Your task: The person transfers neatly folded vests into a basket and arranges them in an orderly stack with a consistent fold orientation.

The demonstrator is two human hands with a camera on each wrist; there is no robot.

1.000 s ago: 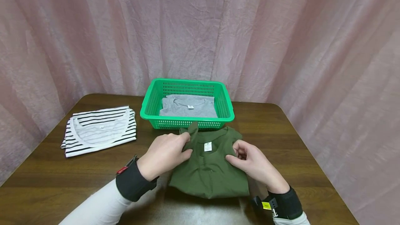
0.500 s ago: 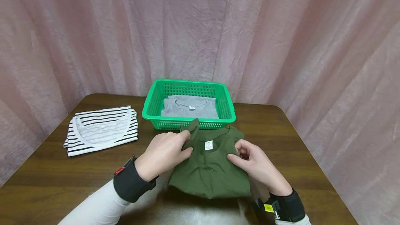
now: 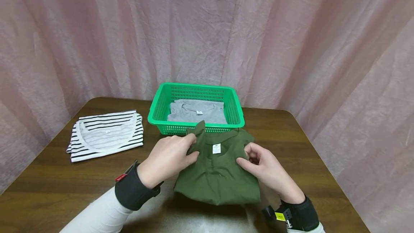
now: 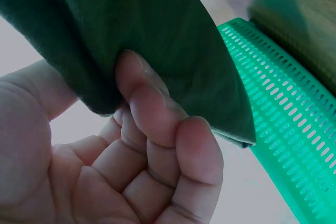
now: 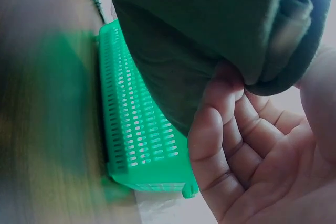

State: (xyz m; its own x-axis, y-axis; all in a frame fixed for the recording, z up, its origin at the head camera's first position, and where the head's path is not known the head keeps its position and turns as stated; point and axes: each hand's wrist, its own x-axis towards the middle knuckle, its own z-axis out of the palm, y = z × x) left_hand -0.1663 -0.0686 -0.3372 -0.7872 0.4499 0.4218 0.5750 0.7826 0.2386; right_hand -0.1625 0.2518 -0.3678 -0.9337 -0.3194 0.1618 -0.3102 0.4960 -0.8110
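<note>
A folded dark green T-shirt (image 3: 216, 181), with a white neck label, is held in front of the green basket. My left hand (image 3: 169, 159) pinches its left side between thumb and fingers. In the left wrist view, the fingertips (image 4: 152, 98) of that hand press against the green cloth. The shirt's right side is gripped by my right hand (image 3: 268, 170), and a rolled fold of cloth shows above the palm (image 5: 273, 177) in the right wrist view. The lower edge of the shirt appears raised over the table, and its upper edge overlaps the basket's front in the head view.
The green plastic basket (image 3: 169, 129) stands at the back of the brown wooden table (image 3: 291, 143). Inside it lies a folded grey T-shirt (image 3: 197, 116). A folded black-and-white striped shirt (image 3: 106, 137) lies to the left. Pink curtains (image 3: 207, 28) hang behind the table.
Both hands keep their grip on the green T-shirt. The shirt's upper edge has shifted slightly up the head view, toward the basket; the right hand has edged a little to the right.
</note>
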